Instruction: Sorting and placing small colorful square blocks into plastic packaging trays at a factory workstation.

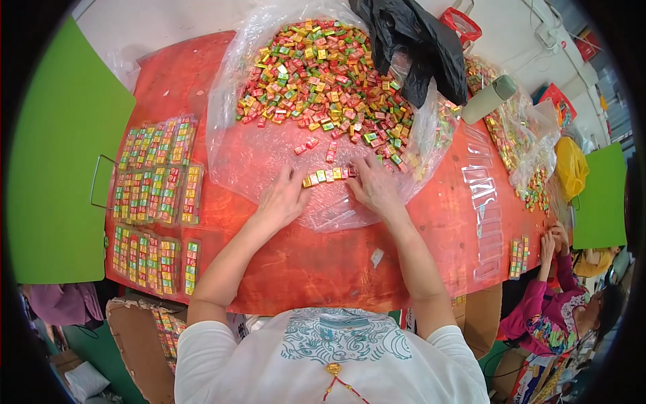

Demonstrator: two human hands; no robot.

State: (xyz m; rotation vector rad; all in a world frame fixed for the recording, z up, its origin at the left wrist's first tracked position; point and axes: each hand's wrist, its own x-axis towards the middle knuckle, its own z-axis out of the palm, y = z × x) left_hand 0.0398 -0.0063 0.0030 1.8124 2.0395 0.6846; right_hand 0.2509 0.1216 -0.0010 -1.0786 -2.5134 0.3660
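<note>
Fingers [294, 176] of the left hand [282, 198] are lying spread and flat, gripping nothing, while the right hand [375, 187] is curling loosely against a short row of candies [326, 175] between both hands. Beyond the row, a candy heap [323, 74] is sitting on a clear plastic sheet [256, 151].

- A short row of small wrapped candies [328, 175], in yellow, green, orange and red, lies flat on a clear plastic sheet [269, 158] spread over the red table, set side by side between the two hands.
- The left hand [282, 198] rests palm down at the row's left end, fingertips just beside it.
- The right hand [377, 185] lies palm down at the row's right end, fingers touching it.
- A large loose heap of the same candies [323, 74] sits on the sheet just beyond the row.
</note>
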